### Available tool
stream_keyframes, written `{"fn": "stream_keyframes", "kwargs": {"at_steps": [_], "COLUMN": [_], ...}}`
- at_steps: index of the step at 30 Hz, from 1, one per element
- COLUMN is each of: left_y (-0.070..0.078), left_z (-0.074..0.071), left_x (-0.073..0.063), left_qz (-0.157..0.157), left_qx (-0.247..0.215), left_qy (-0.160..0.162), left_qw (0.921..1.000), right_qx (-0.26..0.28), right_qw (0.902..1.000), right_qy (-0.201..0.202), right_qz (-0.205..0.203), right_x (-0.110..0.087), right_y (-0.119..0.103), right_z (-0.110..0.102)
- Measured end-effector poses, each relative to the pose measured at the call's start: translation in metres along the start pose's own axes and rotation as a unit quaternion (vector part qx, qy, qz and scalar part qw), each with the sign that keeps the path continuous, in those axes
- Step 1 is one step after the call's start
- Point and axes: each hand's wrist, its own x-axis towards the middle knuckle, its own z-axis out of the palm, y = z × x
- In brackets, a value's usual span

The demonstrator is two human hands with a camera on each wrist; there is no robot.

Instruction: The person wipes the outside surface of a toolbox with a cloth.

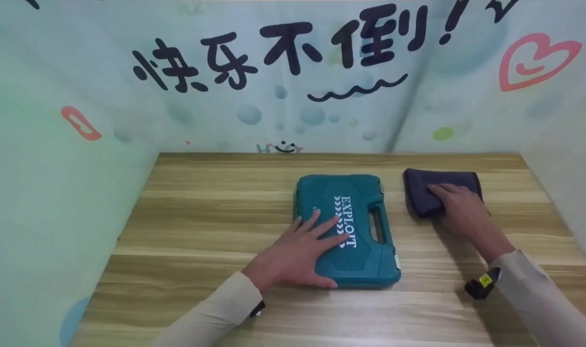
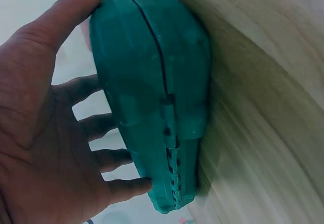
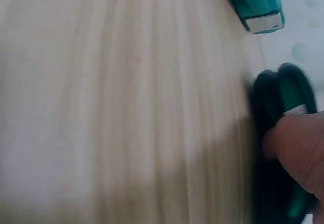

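Observation:
A teal plastic tool case (image 1: 355, 265) with white "EXPLOIT" lettering lies flat on the wooden table, its carry handle facing right. Across its lid my left hand (image 1: 300, 253) rests with fingers spread and straight, the thumb at the near edge. In the left wrist view, the case's hinged side (image 2: 152, 82) faces the camera, its seam closed. To the right, my right hand (image 1: 464, 212) grips the near part of a dark folded cloth (image 1: 418, 185). The right wrist view shows the thumb (image 3: 298, 148) against the cloth's folded side; most fingers are hidden there.
The wooden table (image 1: 201, 217) runs back to a light wall hanging (image 1: 215, 115) with black characters and drawings. Pale side walls (image 1: 47, 193) border it left and right. A small black device with a yellow label (image 1: 483, 282) sits at the right wrist.

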Motion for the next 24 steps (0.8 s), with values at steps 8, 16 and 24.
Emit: {"fn": "stream_keyframes", "kwargs": {"at_steps": [8, 16, 24], "left_y": [-0.004, -0.008, -0.007], "left_z": [-0.003, -0.009, -0.011], "left_x": [0.006, 0.012, 0.014], "left_qz": [-0.003, -0.009, -0.015], "left_qx": [-0.018, -0.036, -0.046], "left_qy": [-0.009, -0.024, -0.036], "left_qw": [0.9998, 0.999, 0.9982], "right_qx": [0.069, 0.091, 0.107], "right_qw": [0.9959, 0.9925, 0.9904], "right_qy": [0.056, 0.078, 0.08], "right_qz": [-0.016, 0.023, 0.036], "right_x": [0.006, 0.0, 0.006], "right_y": [0.008, 0.015, 0.011], "right_z": [0.006, 0.004, 0.0]}}
